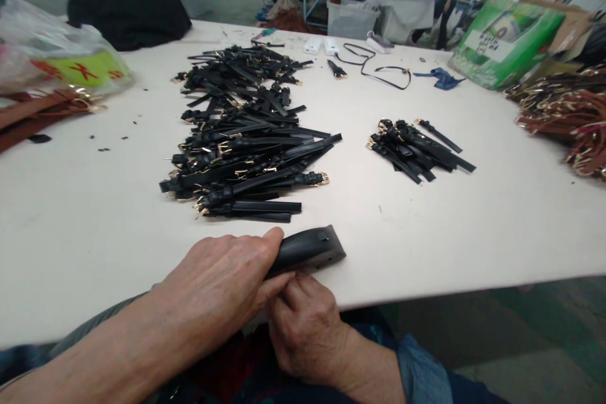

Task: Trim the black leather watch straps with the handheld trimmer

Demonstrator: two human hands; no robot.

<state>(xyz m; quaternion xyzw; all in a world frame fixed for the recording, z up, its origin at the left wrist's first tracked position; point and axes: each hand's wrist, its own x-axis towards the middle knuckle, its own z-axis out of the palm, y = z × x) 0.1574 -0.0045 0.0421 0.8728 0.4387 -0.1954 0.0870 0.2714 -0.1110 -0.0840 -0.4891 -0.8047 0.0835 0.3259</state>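
My left hand [230,270] is closed around a black handheld tool [305,249] with a smooth rounded body and a blunt, squared end pointing right; its exact kind is unclear. Just below it, at the table's near edge, my right hand [307,328] is curled shut, its fingers tucked against the left hand. Whatever the right fingers pinch is hidden. Beyond my hands lies a large heap of short black straps [250,145] with gold buckles. A smaller pile of similar straps [416,148] lies to the right.
The white table [426,227] bears a lone strap [337,69], a black cord [364,63] and blue cloth [440,77]. A green box [506,41] and brown straps [568,113] are at right; a plastic bag [57,50] and black cloth bundle [127,6] at left.
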